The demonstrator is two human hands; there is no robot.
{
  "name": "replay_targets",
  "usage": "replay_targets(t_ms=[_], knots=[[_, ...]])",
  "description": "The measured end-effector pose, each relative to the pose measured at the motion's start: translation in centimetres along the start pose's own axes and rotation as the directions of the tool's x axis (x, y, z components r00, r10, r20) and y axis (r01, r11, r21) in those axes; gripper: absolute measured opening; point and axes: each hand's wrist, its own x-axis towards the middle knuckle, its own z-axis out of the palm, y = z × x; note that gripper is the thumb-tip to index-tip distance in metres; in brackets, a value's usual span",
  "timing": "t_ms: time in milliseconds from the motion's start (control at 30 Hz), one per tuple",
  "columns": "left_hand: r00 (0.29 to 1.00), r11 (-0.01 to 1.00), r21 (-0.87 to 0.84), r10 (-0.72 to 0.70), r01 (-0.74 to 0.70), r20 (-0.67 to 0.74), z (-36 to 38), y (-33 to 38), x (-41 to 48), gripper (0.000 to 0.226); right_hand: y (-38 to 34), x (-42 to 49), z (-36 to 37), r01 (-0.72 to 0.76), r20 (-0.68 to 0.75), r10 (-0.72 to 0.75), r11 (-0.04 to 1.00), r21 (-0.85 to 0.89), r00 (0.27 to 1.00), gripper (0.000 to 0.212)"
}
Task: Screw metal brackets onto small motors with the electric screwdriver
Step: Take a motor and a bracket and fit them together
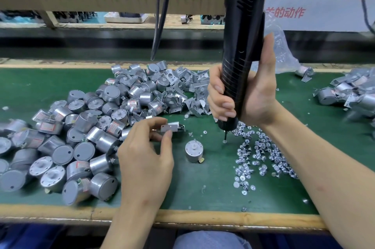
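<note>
So the left hand (146,156) pinches a bracket (170,127) just up-left of the lone motor (194,152), which sits shaft-up on the mat. The right hand (254,94) grips the upright screwdriver (243,25), its tip on a screw (224,141) just right of the motor.

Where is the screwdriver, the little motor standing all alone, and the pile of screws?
Electric screwdriver (243,31): head view, upper black body.
Lone motor (194,149): head view, round top face.
Pile of screws (263,155): head view, middle of the scatter.
</note>
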Motion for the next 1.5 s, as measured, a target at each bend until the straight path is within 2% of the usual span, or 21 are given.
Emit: replay_targets(t_ms=[100, 200, 333, 500, 767, 833, 933, 1000, 1133, 1333, 1500], knots=[[1.000, 0.997, -0.082, -0.003, 0.001, -0.024, 0.0, 0.2, 0.0, 0.023, 0.3, 0.0, 0.2, 0.079, -0.067, -0.083, 0.996, -0.051, 0.994, 0.079], [1.000, 0.998, -0.065, 0.012, -0.013, -0.009, -0.1, 0.2, 0.0, 0.019, 0.6, 0.1, 0.3, 0.134, -0.126, -0.143, 0.988, -0.079, 0.982, 0.080], [0.991, 0.988, 0.092, 0.127, -0.123, -0.038, -0.4, 0.2, -0.2, 0.010, 0.8, 0.2, 0.3, 0.133, -0.140, -0.146, 0.986, -0.096, 0.979, 0.081], [0.972, 0.970, 0.075, 0.229, -0.232, 0.045, -0.2, 0.3, -0.4, 0.006, 1.1, 0.3, 0.2, 0.103, -0.147, -0.117, 0.990, -0.097, 0.982, 0.082], [0.948, 0.973, 0.116, 0.163, -0.201, 0.272, 0.3, 0.0, -0.6, 0.021, 1.0, 0.4, 0.1, 0.094, -0.134, -0.107, 0.991, -0.100, 0.985, 0.084], [0.920, 0.975, 0.110, 0.140, -0.192, 0.366, 0.2, 0.1, -0.7, 0.032, 1.0, 0.4, 0.1, 0.089, -0.135, -0.102, 0.991, -0.099, 0.986, 0.084], [0.858, 0.954, 0.152, 0.155, -0.259, 0.490, -0.1, 0.4, -0.9, 0.045, 0.9, 0.4, 0.1, 0.087, -0.136, -0.101, 0.990, -0.109, 0.986, 0.086], [0.846, 0.945, 0.167, 0.162, -0.281, 0.507, -0.2, 0.5, -0.9, 0.041, 0.9, 0.4, 0.1, 0.088, -0.135, -0.104, 0.989, -0.119, 0.985, 0.087], [0.868, 0.954, 0.163, 0.148, -0.252, 0.475, -0.1, 0.7, -0.8, 0.028, 1.0, 0.4, 0.2, 0.084, -0.134, -0.100, 0.989, -0.122, 0.986, 0.086], [0.889, 0.979, 0.134, 0.078, -0.153, 0.452, -0.9, 1.0, -0.7, 0.052, 0.9, 0.3, 0.2, 0.084, -0.127, -0.099, 0.989, -0.122, 0.987, 0.086], [0.787, 0.967, 0.157, 0.065, -0.202, 0.614, -2.6, 0.3, -0.6, 0.052, 1.0, 0.3, 0.2, 0.074, -0.125, -0.092, 0.987, -0.144, 0.988, 0.093]])
